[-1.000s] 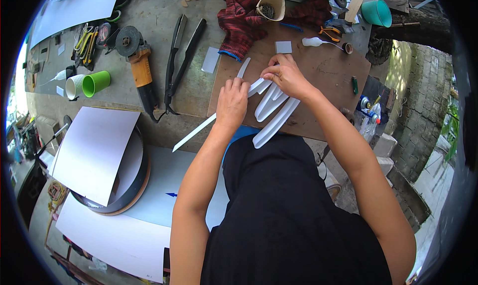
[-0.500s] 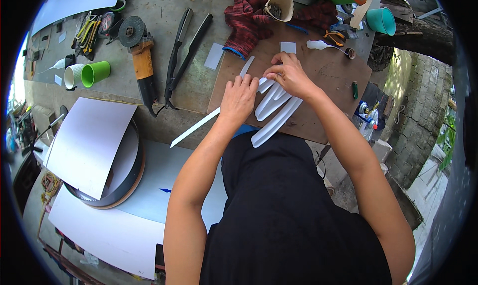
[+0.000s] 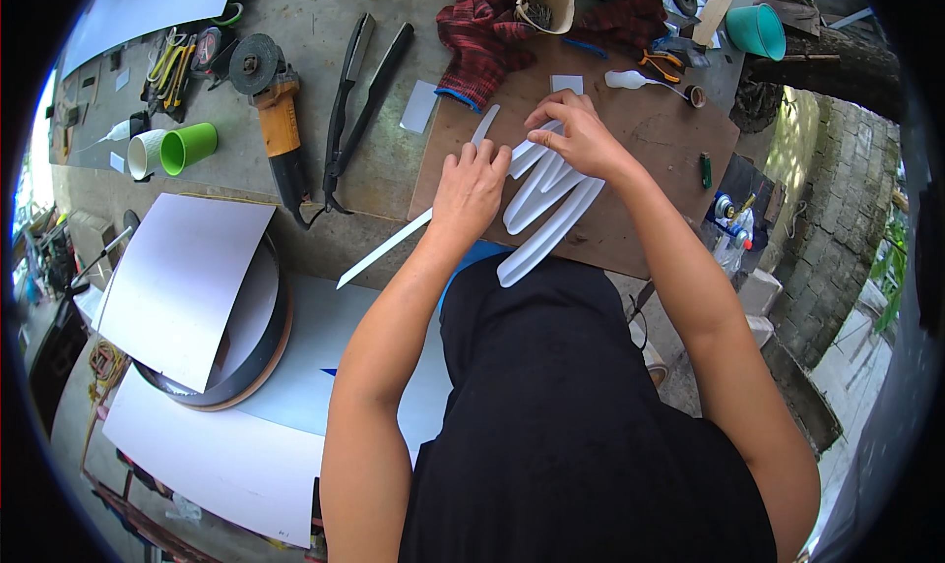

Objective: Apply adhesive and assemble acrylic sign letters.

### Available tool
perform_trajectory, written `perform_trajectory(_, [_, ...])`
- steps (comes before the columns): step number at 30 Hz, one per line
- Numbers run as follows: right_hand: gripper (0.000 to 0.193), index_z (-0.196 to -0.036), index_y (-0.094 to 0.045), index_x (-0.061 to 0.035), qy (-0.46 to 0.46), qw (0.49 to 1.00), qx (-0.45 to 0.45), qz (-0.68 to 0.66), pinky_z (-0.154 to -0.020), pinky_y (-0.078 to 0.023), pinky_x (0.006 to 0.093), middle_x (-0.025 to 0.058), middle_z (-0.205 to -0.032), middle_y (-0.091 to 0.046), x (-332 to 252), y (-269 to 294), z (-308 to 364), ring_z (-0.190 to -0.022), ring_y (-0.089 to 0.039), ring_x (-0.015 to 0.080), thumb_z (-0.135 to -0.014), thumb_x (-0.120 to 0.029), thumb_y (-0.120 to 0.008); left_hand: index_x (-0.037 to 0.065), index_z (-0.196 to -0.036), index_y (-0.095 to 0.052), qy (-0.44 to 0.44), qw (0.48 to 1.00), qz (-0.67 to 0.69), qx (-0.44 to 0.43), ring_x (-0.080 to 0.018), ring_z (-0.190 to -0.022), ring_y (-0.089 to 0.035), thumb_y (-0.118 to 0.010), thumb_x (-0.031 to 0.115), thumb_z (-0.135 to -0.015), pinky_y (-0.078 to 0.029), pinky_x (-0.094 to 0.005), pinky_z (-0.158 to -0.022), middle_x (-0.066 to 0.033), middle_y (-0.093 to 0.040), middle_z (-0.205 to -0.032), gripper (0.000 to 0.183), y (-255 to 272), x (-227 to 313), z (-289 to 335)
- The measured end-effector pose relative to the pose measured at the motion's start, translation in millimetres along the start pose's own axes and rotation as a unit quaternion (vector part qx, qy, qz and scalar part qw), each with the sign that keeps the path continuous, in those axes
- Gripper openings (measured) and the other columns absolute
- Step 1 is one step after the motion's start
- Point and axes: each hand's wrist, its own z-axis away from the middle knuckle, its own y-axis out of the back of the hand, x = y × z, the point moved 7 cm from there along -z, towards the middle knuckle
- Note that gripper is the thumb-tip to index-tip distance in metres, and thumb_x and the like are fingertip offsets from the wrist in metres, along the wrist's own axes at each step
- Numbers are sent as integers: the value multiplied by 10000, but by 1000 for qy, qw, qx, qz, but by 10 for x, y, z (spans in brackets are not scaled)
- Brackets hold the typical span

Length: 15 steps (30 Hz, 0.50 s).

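White channel-shaped plastic-looking strips point(image 3: 539, 253) lie over flat brown board point(image 3: 669, 120), 7 o'clock from nearer right hand point(image 3: 579, 138), long axes 1-to-7; it curls at upper ends, hold unclear; left hand point(image 3: 469, 187) covers slim white strip point(image 3: 387, 248), grip hidden.

Grey worktable point(image 3: 307, 31) ahead of you; grey brickwork point(image 3: 847, 218) on your right, sun-dappled strip point(image 3: 793, 159) beside it, green leaves point(image 3: 891, 292) farther out.

both arms point(image 3: 684, 238) are stretched far; left hand point(image 3: 471, 184) is turned palm down, right hand point(image 3: 581, 138) is curled.
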Motion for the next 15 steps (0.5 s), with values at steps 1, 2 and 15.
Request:
perform_trajectory(1, [254,-1111,-778,-156,-1,1000,0,0,-1124,-394,493,146,-1334,-618,13,-12,-1,-1326,-492,393,-920,-322,-796,102,-1247,-605,0,1000,2,4,-288,-1015,-602,-593,85,-919,-470,-430,-788,-90,-601,-1078,329,2,3,1])
perform_trajectory(2, [264,-1106,-779,-157,7,1000,-3,19,-1123,-393,493,142,-1336,-617,13,-35,-9,-1327,-491,388,-911,-332,-803,102,-1247,-605,-1,1000,3,3,-288,-1015,-602,-593,85,-919,-470,-430,-788,-90,-601,-1078,329,-2,4,2])
perform_trajectory(15, [375,-1088,-776,-136,13,997,8,78,-1103,-387,491,132,-1336,-616,-50,-95,-11,-1324,-493,361,-833,-399,-860,98,-1272,-610,-10,1000,-18,4,-280,-1013,-597,-597,112,-925,-471,-429,-788,-82,-599,-1082,347,-13,-7,-3])
